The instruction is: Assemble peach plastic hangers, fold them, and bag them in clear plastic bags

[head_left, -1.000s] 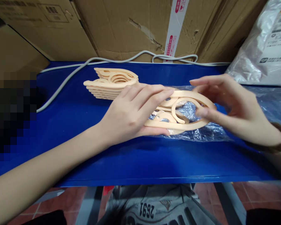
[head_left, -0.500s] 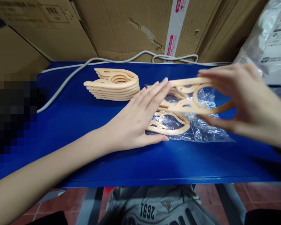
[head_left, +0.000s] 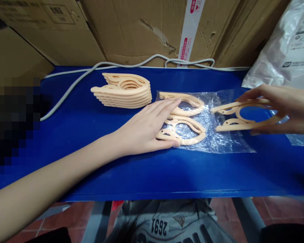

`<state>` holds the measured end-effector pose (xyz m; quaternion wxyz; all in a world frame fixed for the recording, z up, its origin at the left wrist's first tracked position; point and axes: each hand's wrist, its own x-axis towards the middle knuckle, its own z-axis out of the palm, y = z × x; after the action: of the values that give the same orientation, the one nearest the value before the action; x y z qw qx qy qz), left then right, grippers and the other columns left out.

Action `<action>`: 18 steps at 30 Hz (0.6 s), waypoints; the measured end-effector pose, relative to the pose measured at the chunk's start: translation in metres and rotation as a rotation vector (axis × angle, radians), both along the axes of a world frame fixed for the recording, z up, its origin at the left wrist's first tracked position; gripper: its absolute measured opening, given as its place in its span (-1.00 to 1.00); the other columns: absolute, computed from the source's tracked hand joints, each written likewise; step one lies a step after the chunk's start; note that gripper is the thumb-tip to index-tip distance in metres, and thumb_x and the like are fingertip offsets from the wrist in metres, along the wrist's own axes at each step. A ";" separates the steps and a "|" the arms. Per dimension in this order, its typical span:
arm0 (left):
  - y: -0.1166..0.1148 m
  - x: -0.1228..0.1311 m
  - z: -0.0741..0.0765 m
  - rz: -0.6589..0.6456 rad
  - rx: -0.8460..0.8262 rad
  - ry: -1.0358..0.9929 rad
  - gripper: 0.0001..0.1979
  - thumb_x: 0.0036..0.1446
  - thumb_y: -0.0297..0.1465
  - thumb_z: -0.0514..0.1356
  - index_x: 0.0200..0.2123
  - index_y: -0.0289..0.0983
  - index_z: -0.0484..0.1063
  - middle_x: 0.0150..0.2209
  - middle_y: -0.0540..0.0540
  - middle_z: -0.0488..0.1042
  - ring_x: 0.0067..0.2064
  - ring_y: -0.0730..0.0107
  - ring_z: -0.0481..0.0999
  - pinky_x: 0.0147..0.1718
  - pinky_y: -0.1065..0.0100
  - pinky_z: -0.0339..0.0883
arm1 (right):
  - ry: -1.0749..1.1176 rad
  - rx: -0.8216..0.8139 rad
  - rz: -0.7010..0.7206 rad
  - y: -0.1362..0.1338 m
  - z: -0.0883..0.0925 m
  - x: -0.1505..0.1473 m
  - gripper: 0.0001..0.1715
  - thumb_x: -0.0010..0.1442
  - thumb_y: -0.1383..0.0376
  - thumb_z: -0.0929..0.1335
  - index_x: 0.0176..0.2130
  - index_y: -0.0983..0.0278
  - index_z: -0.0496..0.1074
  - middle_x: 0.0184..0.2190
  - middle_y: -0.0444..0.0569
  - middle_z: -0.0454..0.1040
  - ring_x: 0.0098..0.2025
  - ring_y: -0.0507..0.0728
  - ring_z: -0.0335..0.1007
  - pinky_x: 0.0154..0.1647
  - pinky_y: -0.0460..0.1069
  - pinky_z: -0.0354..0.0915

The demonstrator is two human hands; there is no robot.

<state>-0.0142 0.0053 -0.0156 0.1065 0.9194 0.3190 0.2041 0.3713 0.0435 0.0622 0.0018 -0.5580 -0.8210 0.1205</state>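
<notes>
Two folded peach plastic hangers (head_left: 192, 136) lie side by side in a clear plastic bag (head_left: 218, 141) on the blue table. My left hand (head_left: 147, 130) rests flat over their left ends, fingers stretched out, pressing on the bag. Another folding hanger (head_left: 239, 126) of the same kind is in my right hand (head_left: 281, 111), gripped at its rounded end between thumb and fingers. Its two arms point left, over the right part of the bag. Behind my left hand stands a neat stack of folded hangers (head_left: 124, 92).
Large cardboard boxes (head_left: 142, 30) line the back of the blue table (head_left: 167, 179). A white cable (head_left: 73, 91) runs along the rear. At the back right stands a plastic-wrapped package with labels (head_left: 288, 57). Clear plastic (head_left: 301, 139) lies below my right hand.
My right hand has moved right and a little down with its hanger, away from my left hand, uncovering the bagged hangers. My left hand has barely shifted.
</notes>
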 end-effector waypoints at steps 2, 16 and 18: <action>-0.001 0.001 -0.001 0.014 0.019 0.011 -0.02 0.24 0.09 0.22 0.43 -0.47 0.01 0.41 -0.44 0.14 0.43 -0.06 0.17 0.39 -0.01 0.09 | 0.054 -0.111 0.089 -0.006 0.002 -0.010 -0.09 0.03 -0.32 0.45 0.14 0.16 0.36 0.15 0.21 0.45 -0.10 0.25 0.53 -0.23 0.15 0.44; 0.001 -0.030 0.049 0.215 -0.377 0.294 -0.55 0.29 0.02 0.11 -0.47 -0.19 0.34 -0.53 -0.02 0.41 -0.55 0.38 0.32 -0.58 0.33 0.06 | 0.062 -0.159 0.293 -0.025 -0.011 -0.066 -0.31 0.13 -0.13 0.46 0.05 0.14 0.21 -0.03 0.09 0.47 -0.18 0.26 0.47 -0.26 0.11 0.38; 0.002 -0.035 0.048 0.166 -0.515 0.322 -0.55 0.27 0.00 0.17 -0.51 -0.19 0.32 -0.59 0.02 0.36 -0.60 0.44 0.26 -0.63 0.36 0.02 | 0.051 -0.182 0.248 -0.023 -0.009 -0.059 -0.24 0.08 -0.22 0.45 0.02 0.17 0.22 -0.06 0.13 0.48 -0.23 0.27 0.47 -0.30 0.12 0.38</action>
<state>-0.0495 0.0073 0.0322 0.2670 0.8534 0.4471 -0.0237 0.3119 0.0207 0.0529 -0.0428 -0.4467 -0.8691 0.2080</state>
